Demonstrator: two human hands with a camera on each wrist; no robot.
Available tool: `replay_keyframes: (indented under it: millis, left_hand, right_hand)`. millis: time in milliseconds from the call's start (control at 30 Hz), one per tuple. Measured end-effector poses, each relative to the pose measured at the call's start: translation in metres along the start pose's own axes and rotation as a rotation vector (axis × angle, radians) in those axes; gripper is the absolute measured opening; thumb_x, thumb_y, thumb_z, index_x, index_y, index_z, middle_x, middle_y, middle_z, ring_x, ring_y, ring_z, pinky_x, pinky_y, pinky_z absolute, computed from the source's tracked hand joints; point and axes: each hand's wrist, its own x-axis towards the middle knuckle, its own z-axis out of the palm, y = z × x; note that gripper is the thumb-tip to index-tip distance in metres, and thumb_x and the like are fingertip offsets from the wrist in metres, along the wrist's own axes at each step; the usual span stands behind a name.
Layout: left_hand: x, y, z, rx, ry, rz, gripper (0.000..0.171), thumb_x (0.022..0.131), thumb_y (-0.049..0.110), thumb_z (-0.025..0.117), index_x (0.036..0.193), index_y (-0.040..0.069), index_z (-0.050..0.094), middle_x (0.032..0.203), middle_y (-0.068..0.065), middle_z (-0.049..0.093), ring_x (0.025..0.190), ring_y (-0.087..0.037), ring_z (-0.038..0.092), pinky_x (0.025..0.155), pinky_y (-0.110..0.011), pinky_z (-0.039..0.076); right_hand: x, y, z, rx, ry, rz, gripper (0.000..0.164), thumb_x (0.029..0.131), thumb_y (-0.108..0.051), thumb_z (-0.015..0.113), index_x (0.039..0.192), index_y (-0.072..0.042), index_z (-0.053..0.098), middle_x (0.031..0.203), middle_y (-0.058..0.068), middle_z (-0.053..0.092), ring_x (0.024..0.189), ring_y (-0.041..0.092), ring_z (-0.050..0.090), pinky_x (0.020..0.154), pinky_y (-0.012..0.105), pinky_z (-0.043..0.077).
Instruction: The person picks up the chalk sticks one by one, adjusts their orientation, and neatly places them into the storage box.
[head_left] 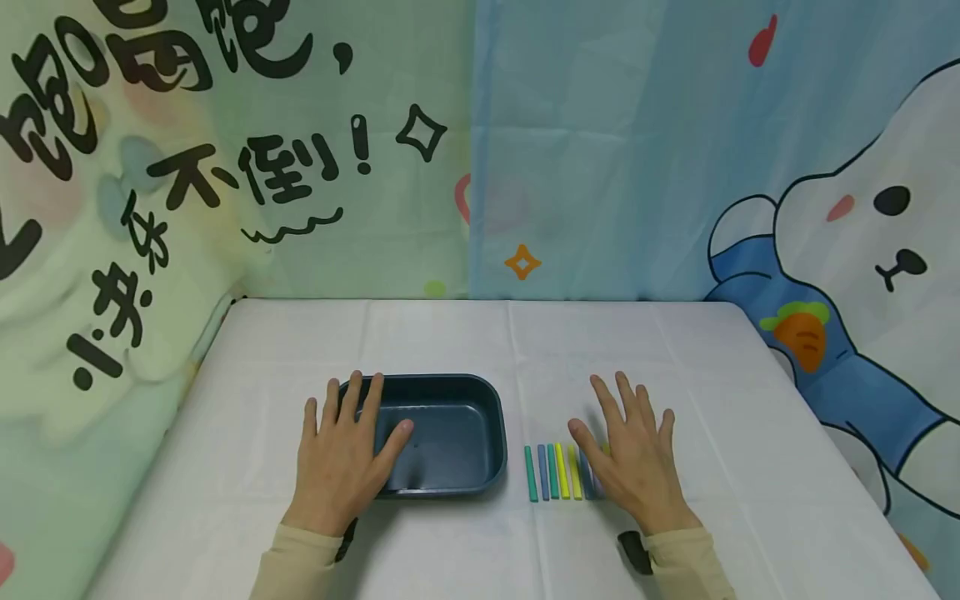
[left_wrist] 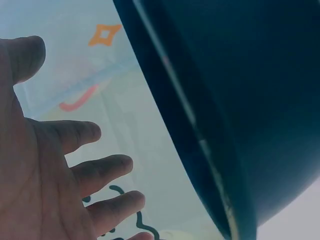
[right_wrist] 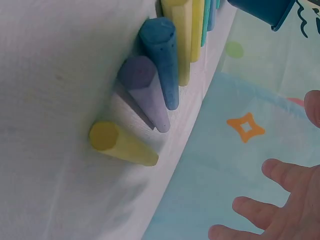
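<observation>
A dark blue rectangular tray [head_left: 457, 433] stands on the table, its inside bare. My left hand [head_left: 341, 467] is over its left end, fingers spread, overlapping the rim in the head view. The left wrist view shows the tray's wall [left_wrist: 235, 100] apart from the straight fingers of the left hand [left_wrist: 45, 170]. Right of the tray lies a row of chalk sticks [head_left: 554, 471] in green, blue and yellow. My right hand [head_left: 641, 471] hovers over the row's right end, fingers spread, holding nothing. Under it, a purple chalk [right_wrist: 145, 90] and a slanted yellow chalk [right_wrist: 125, 144] show in the right wrist view.
A white cloth [head_left: 480, 550] covers the table. Printed curtains [head_left: 600, 167] hang behind it and along both sides. Dark wrist straps [head_left: 635, 552] sit at the sleeve cuffs.
</observation>
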Motion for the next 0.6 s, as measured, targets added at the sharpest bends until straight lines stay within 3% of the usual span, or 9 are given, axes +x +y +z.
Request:
replay_keyframes:
  millis: [400, 600]
  left_hand:
    - [-0.014, -0.009, -0.02, -0.015, 0.037, -0.023, 0.081, 0.099, 0.066, 0.044, 0.158, 0.011, 0.037, 0.158, -0.02, 0.038, 0.145, -0.044, 0.032, 0.115, -0.067, 0.02]
    - [-0.032, -0.019, -0.028, 0.001, -0.018, -0.082, 0.086, 0.097, 0.07, 0.046, 0.159, 0.012, 0.035, 0.157, -0.02, 0.039, 0.145, -0.042, 0.032, 0.114, -0.067, 0.02]
  right_hand:
    - [-0.003, 0.004, 0.0, 0.023, 0.003, 0.01, 0.072, 0.101, -0.053, 0.053, 0.157, -0.011, 0.036, 0.159, 0.03, 0.028, 0.142, 0.059, 0.023, 0.102, 0.085, 0.011]
    - [-0.003, 0.005, 0.001, 0.014, -0.002, 0.01, 0.072, 0.101, -0.053, 0.054, 0.157, -0.011, 0.037, 0.159, 0.029, 0.03, 0.142, 0.059, 0.025, 0.101, 0.086, 0.014]
